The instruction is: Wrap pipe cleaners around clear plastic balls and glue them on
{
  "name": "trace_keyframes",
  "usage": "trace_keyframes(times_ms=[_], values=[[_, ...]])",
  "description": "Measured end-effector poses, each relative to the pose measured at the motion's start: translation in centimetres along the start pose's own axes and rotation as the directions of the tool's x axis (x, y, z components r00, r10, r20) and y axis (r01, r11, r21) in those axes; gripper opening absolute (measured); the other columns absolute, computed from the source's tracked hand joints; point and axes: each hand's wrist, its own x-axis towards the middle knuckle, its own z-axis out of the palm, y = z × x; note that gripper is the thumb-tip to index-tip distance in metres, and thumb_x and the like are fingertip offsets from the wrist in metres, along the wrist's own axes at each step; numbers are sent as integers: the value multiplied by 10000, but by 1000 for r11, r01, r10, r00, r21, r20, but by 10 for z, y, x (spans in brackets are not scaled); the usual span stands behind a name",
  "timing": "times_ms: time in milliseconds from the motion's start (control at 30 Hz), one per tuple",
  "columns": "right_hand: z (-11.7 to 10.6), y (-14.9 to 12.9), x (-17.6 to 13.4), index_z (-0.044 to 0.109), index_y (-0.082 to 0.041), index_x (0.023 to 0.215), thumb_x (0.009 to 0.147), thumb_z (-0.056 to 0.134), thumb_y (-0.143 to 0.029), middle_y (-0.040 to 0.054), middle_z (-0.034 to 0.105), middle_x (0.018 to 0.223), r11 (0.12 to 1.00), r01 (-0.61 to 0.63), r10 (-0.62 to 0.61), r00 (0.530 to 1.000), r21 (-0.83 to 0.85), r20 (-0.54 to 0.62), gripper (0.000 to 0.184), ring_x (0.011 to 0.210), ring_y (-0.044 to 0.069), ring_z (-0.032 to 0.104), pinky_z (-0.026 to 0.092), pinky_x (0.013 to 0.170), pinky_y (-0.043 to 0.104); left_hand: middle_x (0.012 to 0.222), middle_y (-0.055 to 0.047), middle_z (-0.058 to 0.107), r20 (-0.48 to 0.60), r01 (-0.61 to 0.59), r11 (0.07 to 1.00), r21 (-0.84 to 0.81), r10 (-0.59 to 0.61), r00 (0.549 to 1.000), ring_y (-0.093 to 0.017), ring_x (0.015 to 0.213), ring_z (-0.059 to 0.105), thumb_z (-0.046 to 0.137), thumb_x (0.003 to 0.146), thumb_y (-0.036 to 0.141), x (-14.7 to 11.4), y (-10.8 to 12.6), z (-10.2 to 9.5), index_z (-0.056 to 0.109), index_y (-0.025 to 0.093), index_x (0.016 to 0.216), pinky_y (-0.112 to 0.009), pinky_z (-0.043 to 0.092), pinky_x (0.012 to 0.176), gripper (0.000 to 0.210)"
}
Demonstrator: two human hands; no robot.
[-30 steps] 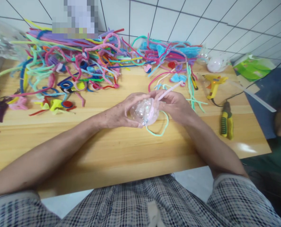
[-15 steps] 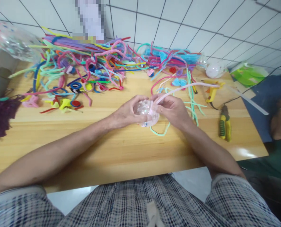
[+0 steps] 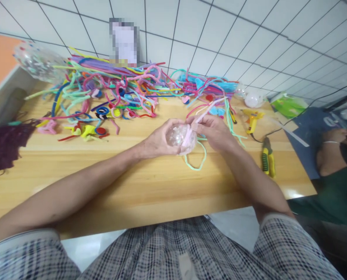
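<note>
Pale pink pipe cleaner (image 3: 206, 111) crosses the clear ball (image 3: 176, 137) held over the worktop (image 3: 150, 186), left hand (image 3: 156, 139) fingers curved round ball's left side, right hand (image 3: 216, 130) fingers, nearer the free end, pinching by ball's right edge, loose length slanting up-right.

I see the left hand (image 3: 156, 139) gripping a clear ball (image 3: 175, 137), the right hand (image 3: 217, 131) pinching a pink strip (image 3: 205, 111) across it; pliers (image 3: 265, 160) lie on the bench (image 3: 150, 186).

Multicoloured fuzzy pipe cleaners (image 3: 100, 67) lie on the wooden bench (image 3: 150, 186) behind the hand-held clear ball (image 3: 176, 137); right of it, yellow-handled pliers (image 3: 265, 162) before a yellow glue gun (image 3: 252, 119).
</note>
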Motion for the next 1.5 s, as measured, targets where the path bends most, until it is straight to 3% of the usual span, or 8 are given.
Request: trace_keyframes(times_ms=[200, 500, 700, 833, 1067, 1233, 1333, 1500], values=[[2, 1, 7, 833, -212, 886, 690, 1067, -615, 29, 799, 864, 1000, -17, 17, 1000, -16, -2, 505, 823, 188, 716, 627, 825, 351, 1477, -159, 748, -25, 25, 1000, -8, -25, 999, -337, 1369, 759, 991, 785, 641, 1, -6, -3, 591, 202, 1466, -459, 621, 1184, 904], [-1, 18, 17, 816, -223, 835, 626, 1066, -612, 6, 794, 828, 998, -54, 54, 998, -11, -32, 508, 778, 179, 679, 601, 777, 331, 1500, -135, 743, 9, 23, 999, 23, -23, 1000, -322, 1364, 755, 998, 769, 521, -2, -8, -5, 611, 218, 1494, -428, 612, 1190, 876], [-2, 21, 17, 769, -226, 801, 711, 1034, -649, -2, 753, 812, 998, 28, -32, 998, -55, -60, 507, 781, 171, 647, 564, 789, 324, 1527, -155, 711, -6, 55, 987, 148, -55, 998, -367, 1409, 721, 990, 755, 600, -3, 7, -3, 584, 215, 1515, -500, 580, 1241, 944], [1, 21, 15, 739, -243, 835, 752, 1007, -699, -12, 733, 826, 996, 54, -58, 996, -69, -67, 535, 794, 175, 630, 543, 758, 319, 1539, -149, 692, -32, 41, 977, 210, -35, 999, -352, 1412, 714, 964, 796, 551, -6, 7, 0, 554, 229, 1532, -492, 577, 1240, 902], [6, 13, 7, 738, -246, 867, 805, 974, -699, 9, 756, 947, 996, 56, -56, 998, -76, 9, 515, 879, 194, 662, 561, 824, 341, 1504, -155, 687, 1, 42, 973, 225, -43, 999, -350, 1342, 724, 945, 819, 563, -6, 1, -3, 510, 213, 1571, -486, 610, 1169, 936], [14, -2, -8, 788, -263, 966, 871, 920, -725, 33, 779, 1089, 983, 173, -176, 984, -67, -39, 489, 971, 218, 683, 597, 914, 376, 1427, -135, 679, 56, 79, 985, 153, -88, 995, -342, 1264, 730, 899, 888, 596, -4, 0, -11, 481, 221, 1590, -477, 639, 1080, 899], [18, -2, -12, 792, -279, 1009, 902, 882, -778, 43, 777, 1149, 972, 217, -220, 975, -92, -27, 518, 1016, 232, 690, 607, 970, 400, 1537, -154, 643, 102, 23, 980, 198, -44, 994, -365, 1380, 688, 881, 929, 622, -6, -1, -15, 443, 239, 1653, -519, 597, 1191, 929], [14, 18, 3, 765, -268, 982, 842, 935, -784, 12, 745, 1050, 985, 171, -171, 984, -2, -58, 561, 937, 192, 669, 592, 868, 337, 1611, -175, 611, 72, 26, 970, 241, -45, 996, -379, 1471, 644, 861, 962, 643, -10, -5, -14, 422, 227, 1673, -547, 528, 1300, 934]])
